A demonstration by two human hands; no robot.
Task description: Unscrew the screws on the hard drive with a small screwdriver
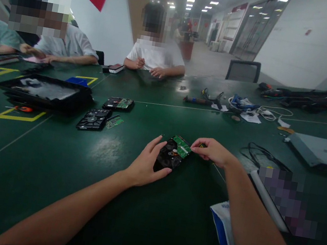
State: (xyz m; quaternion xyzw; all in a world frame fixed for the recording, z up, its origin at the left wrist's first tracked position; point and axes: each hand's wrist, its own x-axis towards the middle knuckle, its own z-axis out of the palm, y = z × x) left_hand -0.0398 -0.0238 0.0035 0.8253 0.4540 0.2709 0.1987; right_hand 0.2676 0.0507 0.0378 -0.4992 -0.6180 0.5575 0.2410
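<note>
A black hard drive [165, 160] with a green circuit board [182, 146] at its upper right lies on the table before me. Across its left side, my left hand [146, 162] grips it, thumb at the near edge and fingers at the far left edge. The fingertips of my right hand [209, 151] are pinched together at the board's right edge. A bit of a black-and-yellow handle, which looks like a screwdriver's, shows among those fingers; its tip cannot be made out. Left of the drive are a second black drive [93, 119], a loose green board [114, 122] and another drive [118, 103].
A black tray [43, 103] stands on the green table [120, 224] at left, beside an orange-handled tool [24, 109]. Cables [274, 113], a grey metal box [323, 150] and a blue-white packet [223, 226] lie right. Across the table sits a person [159, 56]; others sit left.
</note>
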